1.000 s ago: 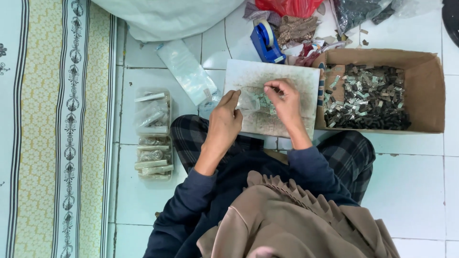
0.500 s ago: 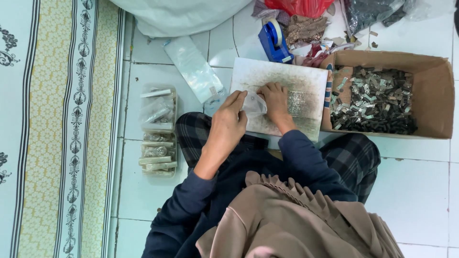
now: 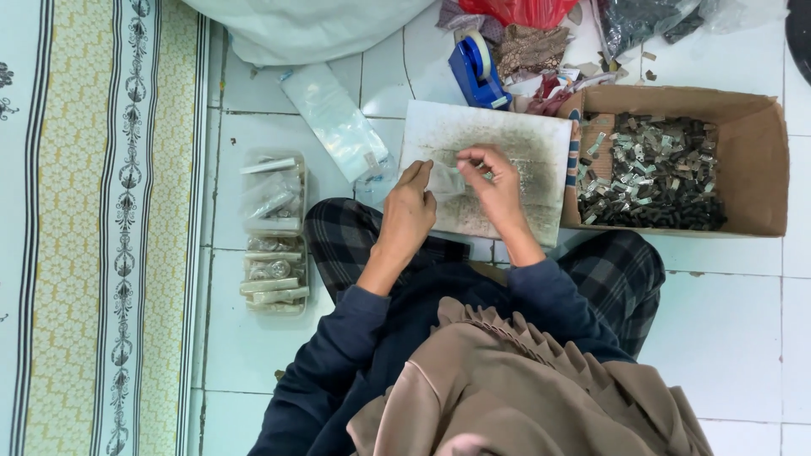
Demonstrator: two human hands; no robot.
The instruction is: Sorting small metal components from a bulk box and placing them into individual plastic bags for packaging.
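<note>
My left hand (image 3: 411, 213) and my right hand (image 3: 497, 187) meet over a dirty white board (image 3: 541, 139) that lies on my lap. Together they pinch a small clear plastic bag (image 3: 446, 178) between the fingertips, the left at its near edge and the right at its top. What the bag holds is too small to tell. A brown cardboard box (image 3: 760, 160) full of small silver and dark metal pieces (image 3: 655, 173) stands just right of the board.
Clear plastic trays (image 3: 272, 232) with filled small bags sit on the white tile floor to my left. A stack of empty clear bags (image 3: 335, 120), a blue tape dispenser (image 3: 476, 69) and a white sack (image 3: 312, 25) lie beyond. A patterned mat (image 3: 101, 228) runs along the left.
My right hand has moved left from near the box to the middle of the board, meeting the left hand on the small clear bag. The view has shifted slightly.
</note>
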